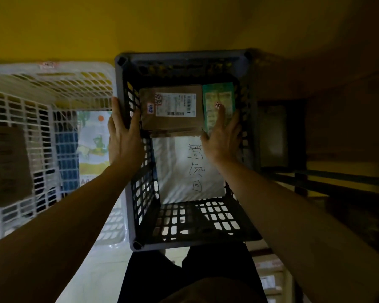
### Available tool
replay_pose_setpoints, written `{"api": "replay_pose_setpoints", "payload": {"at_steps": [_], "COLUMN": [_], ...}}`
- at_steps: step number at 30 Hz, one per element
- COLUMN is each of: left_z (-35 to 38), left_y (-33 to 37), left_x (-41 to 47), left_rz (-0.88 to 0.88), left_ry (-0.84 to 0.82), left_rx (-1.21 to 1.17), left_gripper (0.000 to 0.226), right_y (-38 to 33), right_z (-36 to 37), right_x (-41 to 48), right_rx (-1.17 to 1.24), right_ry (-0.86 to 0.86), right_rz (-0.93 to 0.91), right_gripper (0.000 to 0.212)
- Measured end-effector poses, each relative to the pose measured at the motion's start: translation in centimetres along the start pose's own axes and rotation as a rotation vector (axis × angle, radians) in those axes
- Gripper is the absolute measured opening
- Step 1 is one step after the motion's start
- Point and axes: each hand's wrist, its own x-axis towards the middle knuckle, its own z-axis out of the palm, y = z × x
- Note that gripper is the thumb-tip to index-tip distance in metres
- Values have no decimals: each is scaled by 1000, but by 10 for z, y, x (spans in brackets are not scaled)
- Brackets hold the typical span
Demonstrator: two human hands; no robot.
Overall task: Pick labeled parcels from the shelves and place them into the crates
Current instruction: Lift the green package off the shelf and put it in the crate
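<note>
Clamps left hand [124,138] on the dark grey slatted plastic crate [184,59], presses straight right hand [222,139] fingers [224,119] on the green packet [212,92] beside the brown labelled cardboard parcel [173,106] at its far end, risks dislodging both if shoved.

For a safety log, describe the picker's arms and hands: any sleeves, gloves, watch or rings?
The left forearm and right forearm are bare as far as the view reaches; no sleeve shows. The left hand and right hand wear no gloves. No watch or band shows at either wrist, and no ring is visible, though the light is dim.
</note>
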Motion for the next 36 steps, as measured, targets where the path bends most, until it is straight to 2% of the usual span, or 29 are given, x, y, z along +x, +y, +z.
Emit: {"api": "replay_pose_setpoints", "payload": {"at_steps": [5,9,13,16,19,27,31,36], "left_z": [0,2,1,-1,-2,-7,-23,-77], "left_y": [0,0,1,0,0,-8,-22,-19], "left_x": [0,1,1,-1,-2,-3,-2,-17], "left_rz": [3,-6,-4,21,50,88,145,273], "left_ry": [10,17,16,21,32,-26,-119,-171], "left_rx": [-2,-5,-33,-60,-97,-61,35,179], "left_gripper": [92,87,76,59,53,55,84,77], "right_y": [2,0,4,9,11,6,2,-9], "right_z": [14,23,32,35,32,-2,-42,-119], "right_x": [13,11,13,22,29,24,12,-28], "right_rx": [39,-70,-168,-157,-156,-191,-275,-464], "right_ry": [-39,12,98,40,-20,-159,-106,-76], "right_rz": [19,-16,-200,-209,-235,-307,-407,-545], "right_gripper": [102,104,92,90,90,85,78,68]}}
